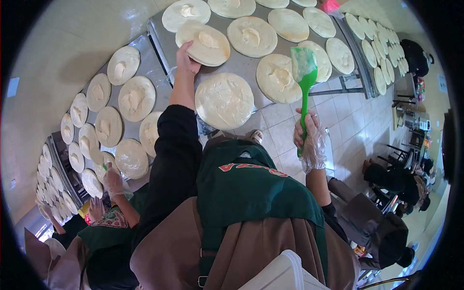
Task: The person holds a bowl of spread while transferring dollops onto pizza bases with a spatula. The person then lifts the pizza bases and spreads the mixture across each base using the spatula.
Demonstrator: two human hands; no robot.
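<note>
My left hand (187,60) grips the edge of a round flatbread (220,48) that has a dollop of cream-coloured spread (207,39) on top. The bread is tilted a little and overlaps its neighbours. In my right hand (311,137), covered by a clear plastic glove, I hold a green spatula (305,92) upright. Whitish spread coats its broad blade. Between my hands, at the table's near edge, lies a flatbread (224,100) with a thin, shiny layer spread over it. Right of it is another flatbread (279,78) with a thick dollop.
Several more flatbreads cover the metal table (203,72) and a second table (130,126) at left. A co-worker's gloved hand (114,181) works over breads at lower left. Tiled floor (280,121) shows at right, with people beyond. A white plastic container (275,273) is close below me.
</note>
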